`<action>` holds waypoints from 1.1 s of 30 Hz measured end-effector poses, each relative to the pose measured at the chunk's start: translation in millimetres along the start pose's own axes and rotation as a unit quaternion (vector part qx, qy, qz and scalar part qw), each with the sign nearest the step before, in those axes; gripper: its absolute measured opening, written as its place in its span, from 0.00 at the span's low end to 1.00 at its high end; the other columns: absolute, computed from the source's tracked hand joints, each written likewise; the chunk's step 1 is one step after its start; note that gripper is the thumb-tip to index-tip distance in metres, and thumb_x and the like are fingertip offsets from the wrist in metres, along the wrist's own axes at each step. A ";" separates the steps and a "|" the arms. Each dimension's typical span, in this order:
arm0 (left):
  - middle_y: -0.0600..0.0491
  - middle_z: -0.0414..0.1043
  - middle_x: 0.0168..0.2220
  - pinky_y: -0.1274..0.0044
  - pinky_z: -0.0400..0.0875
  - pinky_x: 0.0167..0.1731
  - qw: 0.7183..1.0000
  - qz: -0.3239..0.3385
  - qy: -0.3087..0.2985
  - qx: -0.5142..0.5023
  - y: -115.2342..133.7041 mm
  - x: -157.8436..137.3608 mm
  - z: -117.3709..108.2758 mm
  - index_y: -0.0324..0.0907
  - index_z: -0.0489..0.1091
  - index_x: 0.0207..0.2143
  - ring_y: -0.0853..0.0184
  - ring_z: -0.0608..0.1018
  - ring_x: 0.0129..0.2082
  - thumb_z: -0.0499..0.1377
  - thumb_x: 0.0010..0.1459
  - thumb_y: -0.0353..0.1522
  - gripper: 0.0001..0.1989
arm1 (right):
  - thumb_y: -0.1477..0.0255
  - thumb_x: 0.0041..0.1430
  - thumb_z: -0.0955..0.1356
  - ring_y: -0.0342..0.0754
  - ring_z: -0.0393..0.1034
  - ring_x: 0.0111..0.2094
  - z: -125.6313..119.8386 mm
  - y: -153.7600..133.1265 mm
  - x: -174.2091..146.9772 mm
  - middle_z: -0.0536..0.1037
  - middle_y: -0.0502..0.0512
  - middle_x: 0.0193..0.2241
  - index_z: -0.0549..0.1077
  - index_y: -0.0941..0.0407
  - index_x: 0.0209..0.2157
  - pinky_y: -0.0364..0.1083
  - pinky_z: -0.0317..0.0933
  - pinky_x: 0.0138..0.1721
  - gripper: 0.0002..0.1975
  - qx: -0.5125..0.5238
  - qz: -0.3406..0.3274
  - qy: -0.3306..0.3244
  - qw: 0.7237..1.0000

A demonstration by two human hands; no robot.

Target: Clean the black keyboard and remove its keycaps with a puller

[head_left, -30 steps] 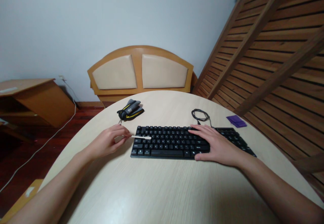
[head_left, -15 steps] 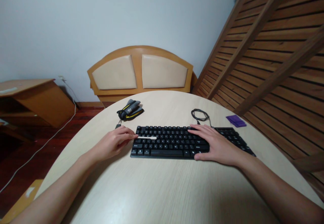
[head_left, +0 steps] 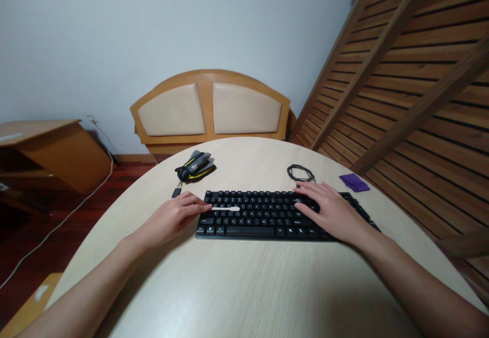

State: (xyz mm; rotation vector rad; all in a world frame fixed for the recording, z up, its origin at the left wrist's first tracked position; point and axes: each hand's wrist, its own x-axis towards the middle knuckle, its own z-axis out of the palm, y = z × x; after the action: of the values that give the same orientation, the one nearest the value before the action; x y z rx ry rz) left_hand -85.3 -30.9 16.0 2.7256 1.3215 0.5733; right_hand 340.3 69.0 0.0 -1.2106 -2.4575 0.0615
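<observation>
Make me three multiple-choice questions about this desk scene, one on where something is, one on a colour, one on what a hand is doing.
1. Where does the coiled cable lie?
A. behind the keyboard
B. on the floor
C. under the left hand

2. What colour is the small pad at the table's right edge?
A. red
B. purple
C. white

3. What is the right hand doing?
A. lifted in the air
B. gripping the cable
C. resting flat on the keys

Answers: 1 A, it sits past the far edge. 2 B, plainly purple. 3 C, palm down on the keyboard.

The left hand (head_left: 173,219) pinches a white stick (head_left: 226,208) lying across the black keyboard (head_left: 263,215), while the right hand (head_left: 330,212) rests flat on its right half.
</observation>
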 end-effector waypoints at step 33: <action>0.46 0.77 0.41 0.70 0.75 0.38 1.000 0.002 0.003 0.014 -1.7 -0.9 -2.2 0.44 0.74 0.55 0.61 0.76 0.42 0.50 0.68 0.24 0.20 | 0.55 0.66 0.59 0.64 0.74 0.51 2.8 7.0 2.4 0.82 0.61 0.47 0.79 0.54 0.45 0.64 0.64 0.49 0.24 -0.064 0.220 0.021 0.973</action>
State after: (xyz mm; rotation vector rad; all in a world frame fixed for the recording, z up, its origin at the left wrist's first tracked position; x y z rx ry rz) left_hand -87.8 -30.8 17.4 2.7518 1.3355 0.5675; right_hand 343.2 75.5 -3.2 -1.7745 -2.1406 -0.0006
